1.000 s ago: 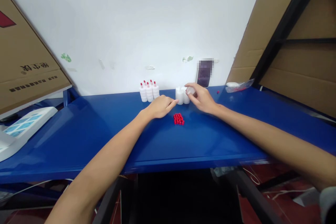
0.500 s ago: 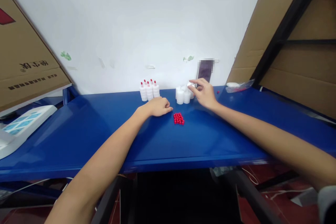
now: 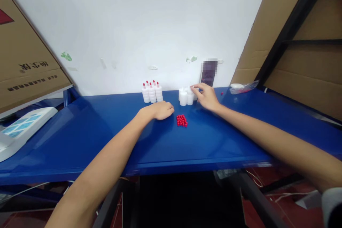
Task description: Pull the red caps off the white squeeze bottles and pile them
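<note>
My left hand (image 3: 162,110) rests on the blue table with its fingers curled in; whatever they may hold is hidden. Just behind it stand several white bottles (image 3: 152,94) with pointed red tips. My right hand (image 3: 207,96) reaches into a cluster of white cylindrical bottles (image 3: 183,98), thumb and fingers closed at the top of one of them, which the hand partly covers. In front of the cluster, between my hands, a tight group of small red caps (image 3: 182,120) lies on the table.
A dark phone-like object (image 3: 208,73) leans against the wall behind my right hand. To its right are a single red cap (image 3: 222,93) and a clear plastic bag (image 3: 244,87). A white device with blue panels (image 3: 24,128) sits at the left, below a cardboard box (image 3: 29,57).
My right hand has lowered slightly, bringing the white piece it held above the cluster down among the others. My left hand's fingers have curled in, and it has shifted slightly left.
</note>
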The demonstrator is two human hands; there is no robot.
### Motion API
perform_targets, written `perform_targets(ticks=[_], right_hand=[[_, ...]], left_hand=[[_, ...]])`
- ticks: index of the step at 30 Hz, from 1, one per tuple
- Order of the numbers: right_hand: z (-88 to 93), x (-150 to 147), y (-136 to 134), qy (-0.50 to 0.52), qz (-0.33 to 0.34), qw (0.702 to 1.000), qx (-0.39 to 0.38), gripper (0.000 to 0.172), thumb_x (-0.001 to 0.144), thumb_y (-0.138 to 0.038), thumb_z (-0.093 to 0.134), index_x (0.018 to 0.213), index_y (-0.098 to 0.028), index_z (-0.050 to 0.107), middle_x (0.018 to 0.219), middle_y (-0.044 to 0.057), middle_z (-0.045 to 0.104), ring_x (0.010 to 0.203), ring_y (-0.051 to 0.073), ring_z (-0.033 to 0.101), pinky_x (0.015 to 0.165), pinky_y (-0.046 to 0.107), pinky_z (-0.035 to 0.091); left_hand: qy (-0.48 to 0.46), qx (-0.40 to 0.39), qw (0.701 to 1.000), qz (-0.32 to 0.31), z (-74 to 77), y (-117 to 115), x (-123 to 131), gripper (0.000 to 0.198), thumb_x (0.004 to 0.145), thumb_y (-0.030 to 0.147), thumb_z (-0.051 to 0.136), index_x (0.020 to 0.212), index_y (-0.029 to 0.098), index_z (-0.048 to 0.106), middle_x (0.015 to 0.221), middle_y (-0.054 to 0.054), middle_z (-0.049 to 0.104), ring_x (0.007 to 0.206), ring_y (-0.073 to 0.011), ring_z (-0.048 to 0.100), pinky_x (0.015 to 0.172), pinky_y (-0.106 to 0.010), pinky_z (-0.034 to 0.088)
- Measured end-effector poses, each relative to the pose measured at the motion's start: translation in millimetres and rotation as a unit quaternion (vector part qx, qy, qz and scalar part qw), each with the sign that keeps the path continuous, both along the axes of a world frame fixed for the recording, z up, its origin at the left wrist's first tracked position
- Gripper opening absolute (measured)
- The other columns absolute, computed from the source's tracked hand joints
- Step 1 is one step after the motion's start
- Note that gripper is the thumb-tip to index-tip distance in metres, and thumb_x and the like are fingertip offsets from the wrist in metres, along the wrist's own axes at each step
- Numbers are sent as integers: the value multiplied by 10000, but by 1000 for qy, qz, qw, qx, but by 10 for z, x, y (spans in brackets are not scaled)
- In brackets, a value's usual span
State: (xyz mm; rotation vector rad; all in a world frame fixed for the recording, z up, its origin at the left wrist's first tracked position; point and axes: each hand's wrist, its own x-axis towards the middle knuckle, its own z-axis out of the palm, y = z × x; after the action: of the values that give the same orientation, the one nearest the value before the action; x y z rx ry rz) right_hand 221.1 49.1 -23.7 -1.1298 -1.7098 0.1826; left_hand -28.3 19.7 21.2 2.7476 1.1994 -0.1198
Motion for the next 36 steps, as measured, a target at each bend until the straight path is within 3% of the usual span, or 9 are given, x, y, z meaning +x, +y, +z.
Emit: perform_targets(ticks=[6,13,17,22,26,29,36], right_hand=[[1,-1,-4,-32,4,999,13,359,979,-486,538,1009,-205,759,1084,125,710,936,275,668,733,414,555],[50,-20,-61,-69,-1,998,-1,339,987,-409,512,1112,-189,737,1099,131,697,932,268,661,793,425,538],[83,-22,-110,-46,0,999,-9,311,970,-366,512,1140,-187,701,1075,113,663,839,229,635,757,393,517],[142,-50,-218,-8,22,1000,7,187,914,-280,521,986,-199,673,884,45,630,664,168,564,675,335,462],[133,-163,-336,-66,98,992,-46,172,904,-271,517,919,-193,670,677,-4,605,582,153,537,638,306,416],[98,-261,-384,-170,163,964,-124,188,905,-274,522,840,-186,675,611,-13,603,579,151,542,632,291,394],[106,-290,-362,-227,173,943,-172,206,900,-198,484,814,-172,670,623,-9,634,592,144,561,647,278,390]], left_hand=[[3,-23,999,22,44,-60,17,264,909,307,446,731,189,602,800,-67,706,664,-194,580,640,-319,397],[-15,-40,999,23,61,-91,17,165,820,303,558,689,205,545,664,-25,645,583,-177,536,583,-317,353],[-21,-31,999,13,41,-77,-6,133,820,300,537,722,209,543,657,-23,630,594,-182,535,580,-318,335],[-11,-20,1000,11,30,-86,-8,122,827,332,539,818,214,569,753,-41,671,655,-201,567,588,-315,338],[-14,-7,1000,-1,18,-92,-2,90,838,290,528,857,213,571,762,-40,657,656,-199,561,580,-313,327],[-22,0,1000,-9,-3,-77,-9,105,841,245,523,914,212,591,734,-31,635,648,-199,554,576,-312,320],[-27,3,999,-25,-31,-57,-13,160,905,241,492,1019,212,601,776,-32,658,665,-193,564,608,-304,338]])
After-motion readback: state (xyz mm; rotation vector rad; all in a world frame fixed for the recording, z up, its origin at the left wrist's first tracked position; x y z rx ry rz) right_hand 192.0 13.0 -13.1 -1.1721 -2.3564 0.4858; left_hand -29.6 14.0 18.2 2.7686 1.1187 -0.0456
